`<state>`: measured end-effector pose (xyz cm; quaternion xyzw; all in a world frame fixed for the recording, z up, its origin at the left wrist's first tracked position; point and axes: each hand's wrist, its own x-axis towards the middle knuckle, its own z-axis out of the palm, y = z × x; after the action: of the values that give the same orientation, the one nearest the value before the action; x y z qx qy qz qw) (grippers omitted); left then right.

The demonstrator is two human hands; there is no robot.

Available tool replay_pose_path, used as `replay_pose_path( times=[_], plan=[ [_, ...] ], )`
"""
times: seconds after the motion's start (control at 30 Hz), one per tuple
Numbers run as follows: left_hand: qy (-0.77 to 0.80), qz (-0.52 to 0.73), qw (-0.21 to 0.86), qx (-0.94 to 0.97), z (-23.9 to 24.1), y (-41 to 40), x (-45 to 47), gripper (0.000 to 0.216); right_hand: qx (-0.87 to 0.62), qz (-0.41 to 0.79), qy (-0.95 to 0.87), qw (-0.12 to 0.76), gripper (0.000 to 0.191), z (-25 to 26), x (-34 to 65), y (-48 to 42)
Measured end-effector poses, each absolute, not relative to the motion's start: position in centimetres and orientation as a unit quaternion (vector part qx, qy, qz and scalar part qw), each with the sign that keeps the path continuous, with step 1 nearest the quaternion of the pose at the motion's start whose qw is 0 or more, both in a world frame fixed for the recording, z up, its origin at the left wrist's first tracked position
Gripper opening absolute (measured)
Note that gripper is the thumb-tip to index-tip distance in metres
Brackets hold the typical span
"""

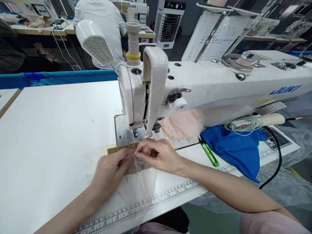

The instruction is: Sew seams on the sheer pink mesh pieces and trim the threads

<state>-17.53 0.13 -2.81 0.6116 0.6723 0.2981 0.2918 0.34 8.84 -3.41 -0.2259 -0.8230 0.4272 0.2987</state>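
Pinching a thin pale pink strip [128, 156] in the left hand [108, 170], pressing thumb and forefinger together on it. Clamping the strip's right end in the right hand [162, 156] too, pressing thumb tip and forefinger tip around it and curling the other fingers toward the palm. Holding the strip just above the surface [60, 139], just in front of the needle plate [124, 136] and well in from the front edge. Letting sheer material [146, 190] drape from below the hands across the printed ruler [177, 194] to the front edge (too see-through for telling whether joined to the strip). Having a broad stretch of surface running from the left hand out toward the left edge. Working in tighter room on the right, facing the sewing machine [214, 84] and, beneath its arm, crumpled pink fabric [182, 125]. Crossing the front edge with the right forearm, passing near green snips [210, 154] and a blue cloth [234, 148], the latter overhanging that same edge toward the right corner.
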Motion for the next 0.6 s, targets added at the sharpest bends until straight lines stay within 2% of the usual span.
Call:
replay_pose_path(
  times=[0.23,0.4,0.5,0.6],
  plan=[
    [0.666,0.320,0.308,0.599,-2.5,0.0,-17.6,0.028,-0.199,0.388,-0.849,0.298,0.009,-3.5,0.3,9.0],
    [0.685,0.313,0.262,0.604,-2.7,-0.4,-17.8,0.026,-0.128,0.253,-0.896,0.342,0.017,-3.9,0.6,9.1],
    [0.660,0.306,0.204,0.655,-3.1,-0.6,-17.9,0.028,-0.104,0.144,-0.930,0.320,0.019,-4.0,1.1,9.1],
    [0.631,0.325,0.172,0.683,-3.1,-0.8,-17.8,0.023,-0.074,0.114,-0.950,0.282,0.023,-3.4,1.6,9.0]
  ],
)
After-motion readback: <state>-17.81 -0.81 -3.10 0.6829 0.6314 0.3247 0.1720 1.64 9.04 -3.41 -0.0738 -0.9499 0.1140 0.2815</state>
